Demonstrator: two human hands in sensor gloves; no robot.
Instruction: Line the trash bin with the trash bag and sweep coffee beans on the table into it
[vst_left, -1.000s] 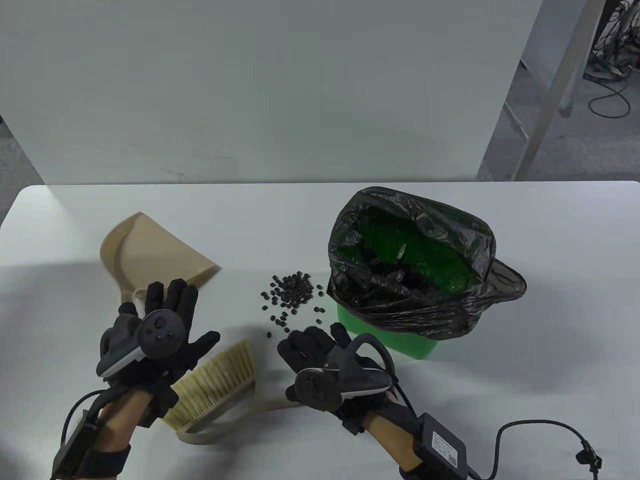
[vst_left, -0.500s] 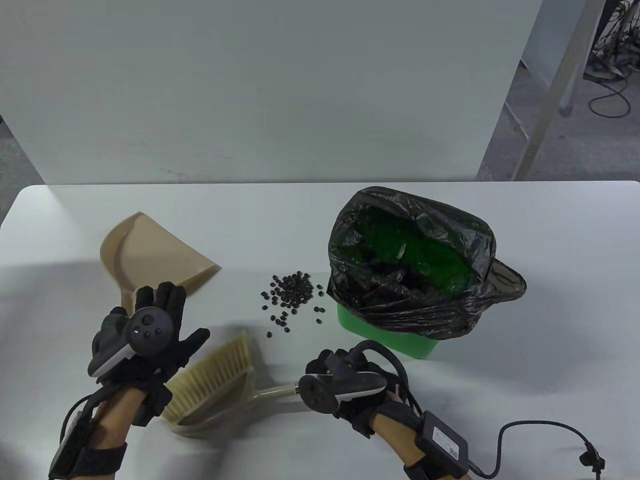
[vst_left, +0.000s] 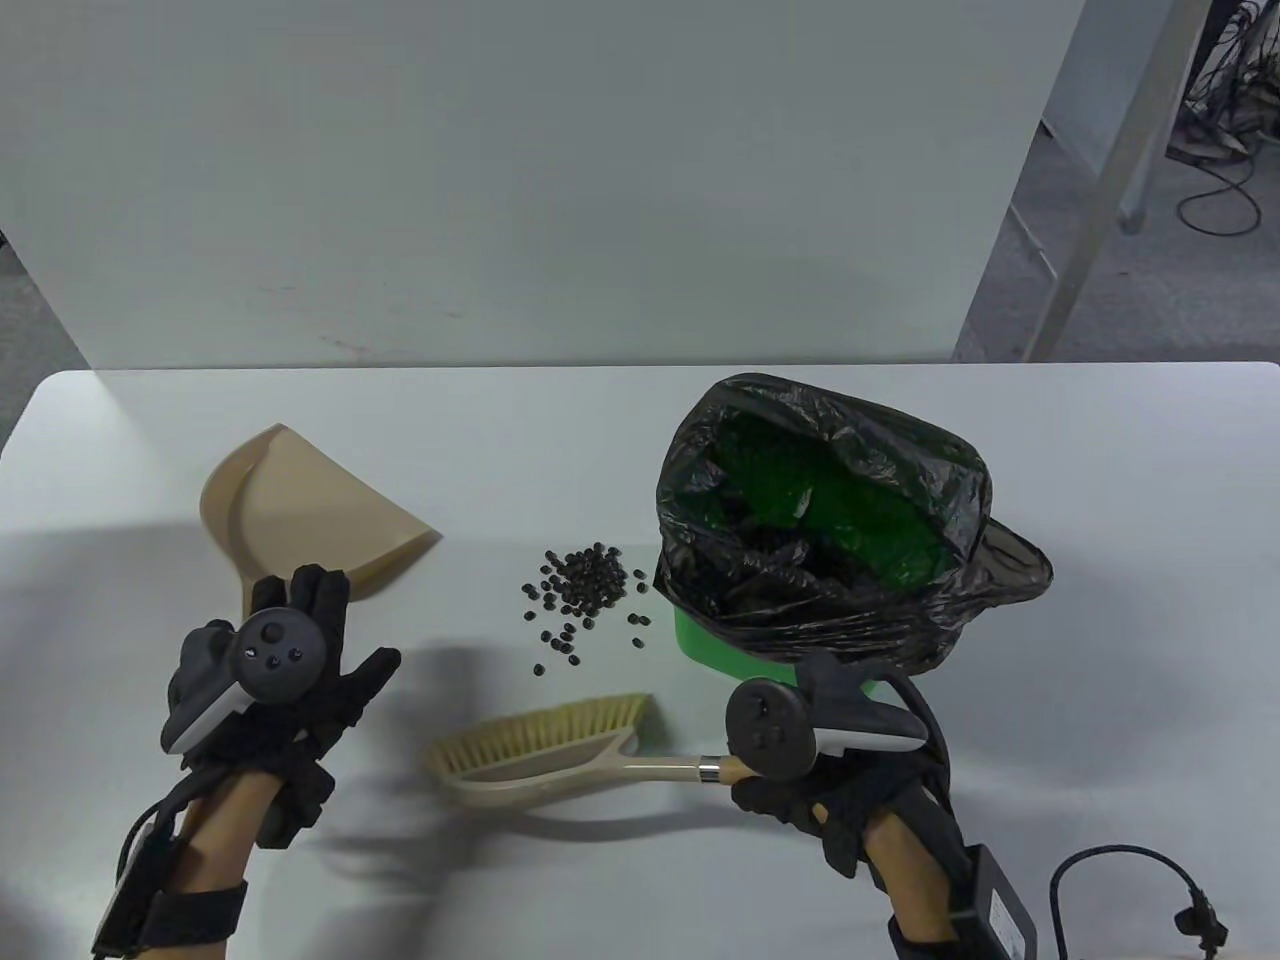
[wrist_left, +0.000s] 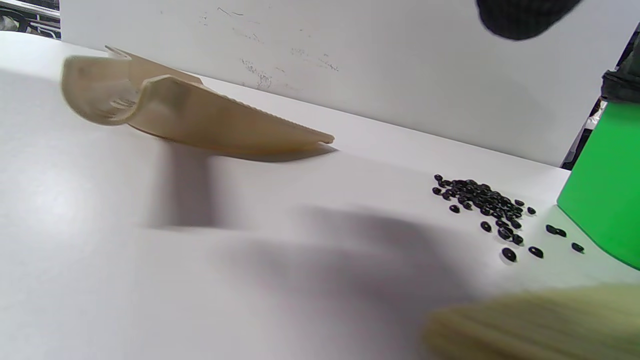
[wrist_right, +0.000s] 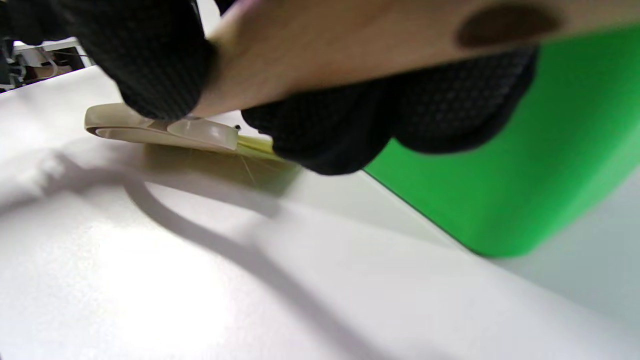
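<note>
A green trash bin (vst_left: 790, 680) lined with a black trash bag (vst_left: 830, 520) stands right of centre. Dark coffee beans (vst_left: 585, 590) lie scattered just left of it, also seen in the left wrist view as beans (wrist_left: 487, 205). My right hand (vst_left: 800, 790) grips the wooden handle of a beige brush (vst_left: 550, 745), held above the table in front of the beans, bristles pointing away from me. My left hand (vst_left: 300, 640) hovers with fingers spread over the handle end of the beige dustpan (vst_left: 300, 500), holding nothing.
The white table (vst_left: 150, 430) ends at a white wall panel behind. A cable (vst_left: 1130, 870) trails near the front right corner. In the right wrist view the green bin wall (wrist_right: 500, 165) is close beside my hand.
My right hand closed on the brush handle, lifted it and carried it right, turning the head. My left hand drifted slightly left and back, off the brush.
</note>
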